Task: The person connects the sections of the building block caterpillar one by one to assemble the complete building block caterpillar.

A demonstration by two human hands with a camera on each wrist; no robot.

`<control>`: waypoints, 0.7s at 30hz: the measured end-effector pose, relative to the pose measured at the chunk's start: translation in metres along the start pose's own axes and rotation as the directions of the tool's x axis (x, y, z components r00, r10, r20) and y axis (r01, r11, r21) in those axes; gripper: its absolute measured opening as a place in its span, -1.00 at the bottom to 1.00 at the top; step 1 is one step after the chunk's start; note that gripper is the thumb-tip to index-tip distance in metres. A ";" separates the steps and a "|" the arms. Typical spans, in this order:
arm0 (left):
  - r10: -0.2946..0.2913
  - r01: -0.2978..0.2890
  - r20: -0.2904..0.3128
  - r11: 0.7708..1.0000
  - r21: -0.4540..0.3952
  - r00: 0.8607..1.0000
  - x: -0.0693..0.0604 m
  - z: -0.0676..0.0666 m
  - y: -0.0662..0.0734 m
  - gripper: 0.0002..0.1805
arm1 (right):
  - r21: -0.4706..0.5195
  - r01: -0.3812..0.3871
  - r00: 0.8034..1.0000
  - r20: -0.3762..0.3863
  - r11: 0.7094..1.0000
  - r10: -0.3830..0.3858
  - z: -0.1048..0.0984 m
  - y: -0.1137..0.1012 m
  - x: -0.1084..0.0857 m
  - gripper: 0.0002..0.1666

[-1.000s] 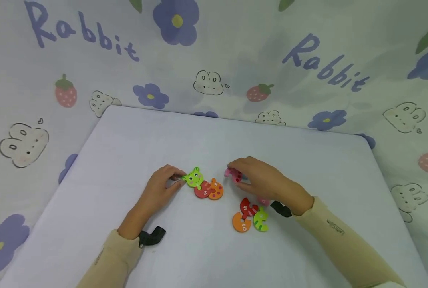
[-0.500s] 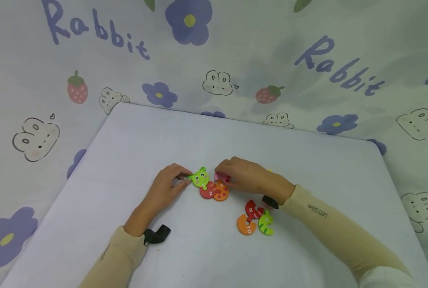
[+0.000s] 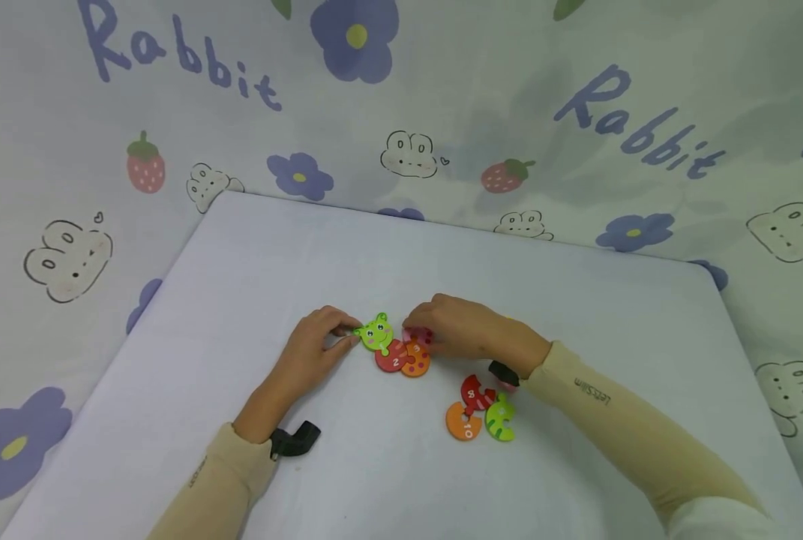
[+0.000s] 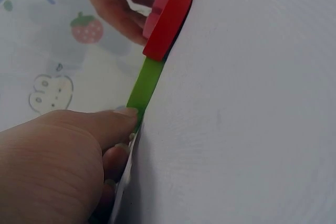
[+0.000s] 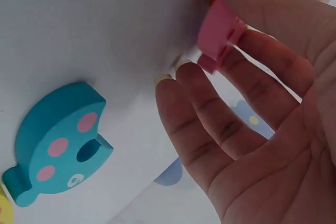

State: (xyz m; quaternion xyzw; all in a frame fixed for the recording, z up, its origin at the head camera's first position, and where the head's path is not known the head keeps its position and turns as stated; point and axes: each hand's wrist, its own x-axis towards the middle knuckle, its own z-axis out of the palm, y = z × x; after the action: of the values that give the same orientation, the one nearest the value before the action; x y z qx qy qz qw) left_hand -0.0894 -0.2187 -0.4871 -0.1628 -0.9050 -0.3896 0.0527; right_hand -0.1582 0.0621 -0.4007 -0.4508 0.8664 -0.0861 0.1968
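Over here, the largest thing is a pale cloth (image 3: 455,82) hung behind, softly creased and printed with violet flowers, strawberries, line-drawn rabbits and the word "Rabbit". Before it spreads a white, matt surface (image 3: 361,480) with rounded far corners. Two beige sleeves (image 3: 617,420) fit smoothly over the person's forearms.

The right hand (image 3: 458,328) holds a pink piece (image 5: 216,32) between thumb and forefinger, nearly closed, its other fingers loosely spread. The left hand (image 3: 313,341) has thumb and forefinger almost together on the edge of a green head-shaped piece (image 3: 376,334), at its ear. A black, angular device (image 3: 295,440) sits at the left wrist.

The pieces are thick, smooth-painted discs with knobs and notches. Green joins a striped red piece (image 3: 388,360), which joins a dotted orange piece (image 3: 415,367); the pink one meets orange's far edge, though I can't tell whether it's seated. Nearer the person lie a red crescent (image 3: 472,394), a striped green crescent (image 3: 499,421) and an orange notched disc (image 3: 464,427). A teal piece (image 5: 58,140) with pink spots lies by the right hand.
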 end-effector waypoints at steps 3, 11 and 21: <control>0.003 -0.003 -0.003 1.000 -0.002 1.000 0.000 0.000 0.000 -0.76 | 0.009 -0.004 1.000 0.019 1.000 0.004 -0.003 0.000 0.002 -0.51; 0.013 -0.013 -0.004 1.000 -0.009 1.000 0.000 0.001 0.000 -0.76 | -0.108 -0.008 0.999 0.032 0.994 0.011 0.001 -0.004 0.002 -0.50; 0.017 -0.017 -0.004 1.000 -0.003 1.000 0.000 0.000 0.000 -0.75 | -0.062 -0.131 0.991 -0.004 0.989 0.131 0.000 0.012 -0.010 -0.40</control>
State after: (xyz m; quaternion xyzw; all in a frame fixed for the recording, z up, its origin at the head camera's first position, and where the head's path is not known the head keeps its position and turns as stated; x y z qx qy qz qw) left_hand -0.0896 -0.2185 -0.4866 -0.1700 -0.9027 -0.3910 0.0574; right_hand -0.1620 0.0774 -0.4021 -0.3990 0.8963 -0.0460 0.1880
